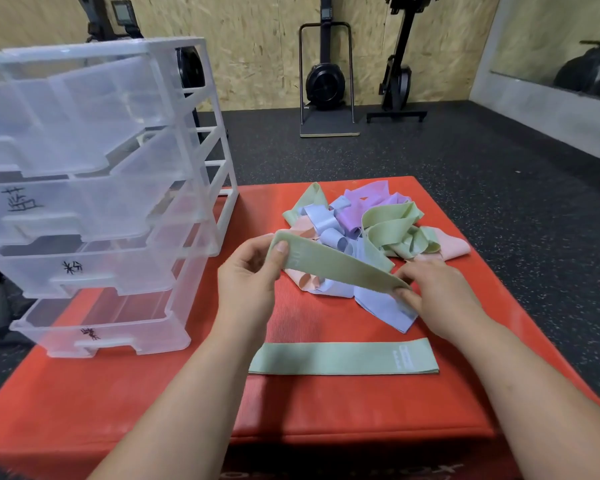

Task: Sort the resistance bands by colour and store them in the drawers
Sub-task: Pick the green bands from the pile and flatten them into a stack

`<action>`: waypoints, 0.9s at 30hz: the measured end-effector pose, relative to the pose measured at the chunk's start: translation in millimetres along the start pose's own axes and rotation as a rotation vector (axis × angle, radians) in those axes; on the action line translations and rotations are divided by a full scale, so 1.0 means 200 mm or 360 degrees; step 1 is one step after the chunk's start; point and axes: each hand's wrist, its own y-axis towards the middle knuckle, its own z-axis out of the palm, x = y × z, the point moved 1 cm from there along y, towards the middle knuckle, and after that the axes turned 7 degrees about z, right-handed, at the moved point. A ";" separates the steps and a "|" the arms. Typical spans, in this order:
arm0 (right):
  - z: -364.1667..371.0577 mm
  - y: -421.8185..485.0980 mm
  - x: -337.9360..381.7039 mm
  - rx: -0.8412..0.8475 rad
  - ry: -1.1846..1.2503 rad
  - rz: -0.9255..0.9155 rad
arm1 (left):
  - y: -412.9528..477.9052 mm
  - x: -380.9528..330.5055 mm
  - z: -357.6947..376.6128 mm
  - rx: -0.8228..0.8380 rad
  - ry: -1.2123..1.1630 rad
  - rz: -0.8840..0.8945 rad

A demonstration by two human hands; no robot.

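Note:
A green resistance band [336, 266] is stretched flat between both hands above the red mat [326, 410]. My left hand [253, 275] pinches its left end, thumb on top. Its right end is pinched by my right hand [433, 292]. Behind them lies a tangled pile of bands [361, 226] in green, blue, purple and pink. Another green band [343, 358] lies flat on the mat in front of my hands. A clear plastic drawer unit [94, 188] stands at the left, its drawers pulled open and labelled with handwriting.
The red mat sits on a dark speckled gym floor [465, 168]. Black exercise machines [326, 81] stand against the wooden back wall. A mirror [568, 64] runs along the right wall.

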 end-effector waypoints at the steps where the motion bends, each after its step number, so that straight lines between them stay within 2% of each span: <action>1: -0.02 0.00 -0.01 -0.0012 0.0068 0.0025 | 0.01 0.01 -0.02 -0.0035 0.0043 -0.0012; 6: -0.13 -0.02 -0.09 0.0087 0.0541 0.0249 | 0.05 0.11 -0.13 -0.0176 0.0364 -0.0228; 10: -0.16 -0.10 -0.09 0.0149 0.1065 0.0432 | 0.04 0.14 -0.18 -0.0094 0.0472 -0.0392; 12: -0.16 -0.14 -0.10 0.0175 0.1187 0.0462 | 0.02 0.14 -0.21 -0.0027 0.0549 -0.0464; 16: -0.15 -0.22 -0.12 0.0208 0.1158 0.0544 | -0.01 0.12 -0.28 0.0088 0.0700 -0.0497; 18: -0.15 -0.25 -0.12 0.0214 0.1095 0.0566 | -0.04 0.11 -0.32 0.0196 0.0902 -0.0458; 23: -0.10 -0.31 -0.11 0.0207 0.0704 0.0476 | -0.14 0.09 -0.38 0.0519 0.1367 -0.0319; 27: -0.07 -0.38 -0.05 0.0178 0.0565 0.0453 | -0.21 0.09 -0.40 0.0596 0.1573 -0.0184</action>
